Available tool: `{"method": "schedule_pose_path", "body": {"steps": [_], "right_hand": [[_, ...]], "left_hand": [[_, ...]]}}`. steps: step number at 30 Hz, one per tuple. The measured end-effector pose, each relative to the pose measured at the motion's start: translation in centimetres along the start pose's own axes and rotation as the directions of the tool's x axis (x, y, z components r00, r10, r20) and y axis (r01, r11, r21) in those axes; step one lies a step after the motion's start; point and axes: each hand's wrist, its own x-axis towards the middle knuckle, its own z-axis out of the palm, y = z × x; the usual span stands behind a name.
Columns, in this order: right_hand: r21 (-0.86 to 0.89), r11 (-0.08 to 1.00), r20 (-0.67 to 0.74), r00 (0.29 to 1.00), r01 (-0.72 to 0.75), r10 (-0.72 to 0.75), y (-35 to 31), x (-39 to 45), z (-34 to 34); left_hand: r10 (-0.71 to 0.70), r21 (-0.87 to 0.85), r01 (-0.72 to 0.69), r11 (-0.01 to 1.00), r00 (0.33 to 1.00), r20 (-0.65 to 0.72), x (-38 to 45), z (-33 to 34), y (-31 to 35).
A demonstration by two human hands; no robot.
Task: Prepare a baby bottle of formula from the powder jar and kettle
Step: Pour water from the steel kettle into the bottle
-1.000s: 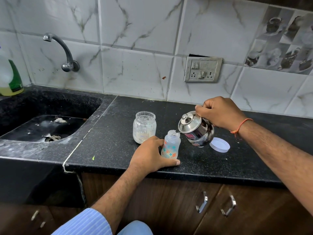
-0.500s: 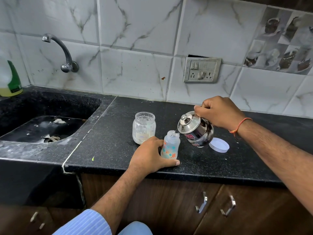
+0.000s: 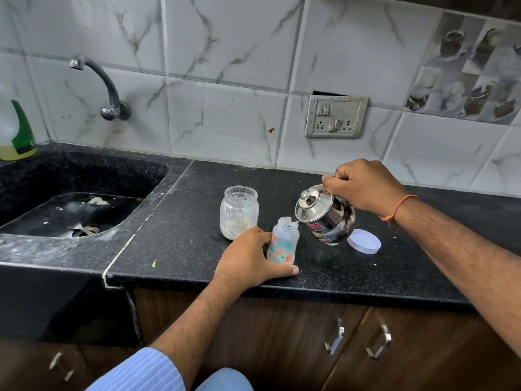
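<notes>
A small clear baby bottle (image 3: 283, 244) with coloured prints stands open on the black counter (image 3: 183, 249). My left hand (image 3: 248, 259) grips its lower body from the left. My right hand (image 3: 363, 187) holds a small steel kettle (image 3: 324, 214) by its hidden handle, tilted to the left, spout at the bottle's mouth. The lidless glass powder jar (image 3: 239, 211), with white powder on its walls and bottom, stands just behind my left hand. A white lid (image 3: 363, 241) lies flat to the right of the kettle.
A black sink (image 3: 70, 210) with a wall tap (image 3: 104, 83) lies to the left. A green-labelled bottle (image 3: 15, 131) stands at the far left. A switch-and-socket plate (image 3: 337, 117) sits on the tiled wall. Cabinet handles (image 3: 358, 340) are below the counter.
Both hands, the kettle and the bottle stay as they were. The view has shifted slightly.
</notes>
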Motion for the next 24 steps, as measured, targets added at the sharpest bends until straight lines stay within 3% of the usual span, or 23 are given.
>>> {"method": "schedule_pose_path", "body": {"steps": [24], "right_hand": [[-0.039, 0.999, 0.003, 1.0, 0.028, -0.028, -0.19, 0.14, -0.12]], "left_hand": [[0.0, 0.018, 0.0, 1.0, 1.0, 0.003, -0.1, -0.19, 0.29]]}}
